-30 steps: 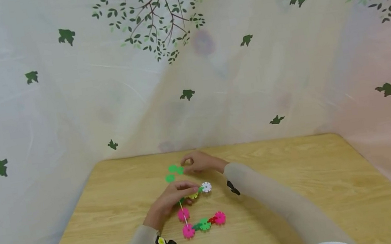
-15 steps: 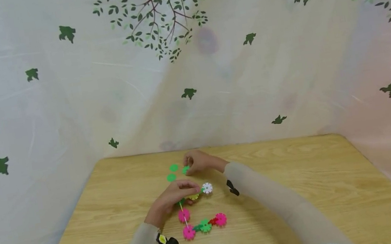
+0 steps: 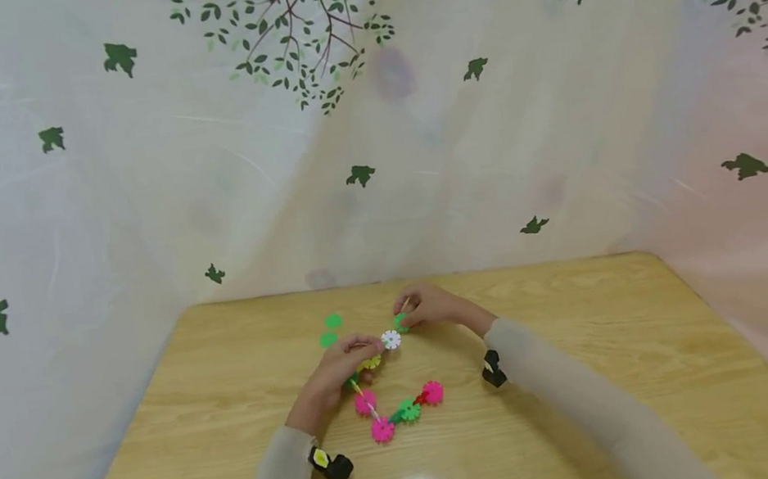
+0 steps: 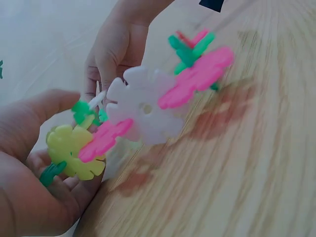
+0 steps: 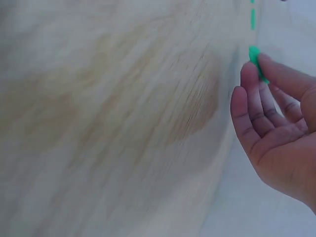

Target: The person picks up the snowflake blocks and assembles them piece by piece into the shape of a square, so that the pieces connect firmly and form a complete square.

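Observation:
My left hand (image 3: 336,375) grips a chain of slotted, flower-shaped plastic discs by its yellow disc (image 3: 371,362). From there the chain bends down through pink discs (image 3: 383,430) and a green disc (image 3: 409,409) to a pink end disc (image 3: 432,392). Its other end carries a white disc (image 3: 391,340), just past the left fingertips. Between thumb and fingertips my right hand (image 3: 433,304) pinches a loose green disc (image 3: 400,321), close beside the white one. The left wrist view shows the yellow disc (image 4: 66,148) between left thumb and fingers, with the chain above the table.
Two more green discs (image 3: 332,321) lie on the wooden table (image 3: 561,378), beyond the left hand. A pale cloth (image 3: 260,208) with printed leaves hangs behind the table's far edge. Each wrist wears a small black camera (image 3: 332,467).
The right hand has picked up one green disc from the group at the back and carried it right, toward the white disc. The left hand has raised the chain slightly.

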A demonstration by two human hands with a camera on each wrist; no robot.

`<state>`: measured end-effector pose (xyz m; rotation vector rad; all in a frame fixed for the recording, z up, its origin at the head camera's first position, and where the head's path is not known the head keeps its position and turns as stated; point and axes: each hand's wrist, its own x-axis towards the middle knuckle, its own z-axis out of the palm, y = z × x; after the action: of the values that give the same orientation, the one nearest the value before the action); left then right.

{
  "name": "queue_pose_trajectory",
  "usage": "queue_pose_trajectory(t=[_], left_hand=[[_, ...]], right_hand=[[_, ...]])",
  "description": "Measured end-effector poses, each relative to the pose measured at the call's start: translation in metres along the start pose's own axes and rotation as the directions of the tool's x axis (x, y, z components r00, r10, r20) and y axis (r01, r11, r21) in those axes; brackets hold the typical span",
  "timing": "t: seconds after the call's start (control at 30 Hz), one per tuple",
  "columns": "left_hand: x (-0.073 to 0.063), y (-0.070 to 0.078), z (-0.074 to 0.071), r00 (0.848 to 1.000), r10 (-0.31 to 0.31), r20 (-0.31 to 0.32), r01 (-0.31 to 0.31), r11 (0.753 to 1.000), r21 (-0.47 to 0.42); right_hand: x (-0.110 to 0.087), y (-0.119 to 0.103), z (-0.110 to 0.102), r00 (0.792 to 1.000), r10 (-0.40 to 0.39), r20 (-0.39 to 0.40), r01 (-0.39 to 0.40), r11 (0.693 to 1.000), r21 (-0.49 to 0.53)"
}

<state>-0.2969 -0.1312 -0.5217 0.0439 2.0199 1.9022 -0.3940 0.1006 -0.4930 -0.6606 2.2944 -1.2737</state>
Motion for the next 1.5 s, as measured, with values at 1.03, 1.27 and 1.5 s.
queue_pose_trajectory(t=[1.03,1.27,1.5], left_hand=[[0.016,0.006,0.047,0.954,0.019,-0.298,-0.064,0.988,-0.139],[0.019,0.003,0.04,0.962,0.012,-0.273,-0.054,0.988,-0.147],[0.022,0.0,0.039,0.965,-0.012,-0.263,-0.035,0.985,-0.171]], right_hand=[[-0.044,-0.001,0.014,0.951,-0.151,-0.27,0.174,0.983,0.065],[-0.046,-0.003,0.015,0.959,-0.163,-0.233,0.174,0.984,0.025],[-0.046,-0.006,0.017,0.951,-0.205,-0.232,0.197,0.979,-0.056]])
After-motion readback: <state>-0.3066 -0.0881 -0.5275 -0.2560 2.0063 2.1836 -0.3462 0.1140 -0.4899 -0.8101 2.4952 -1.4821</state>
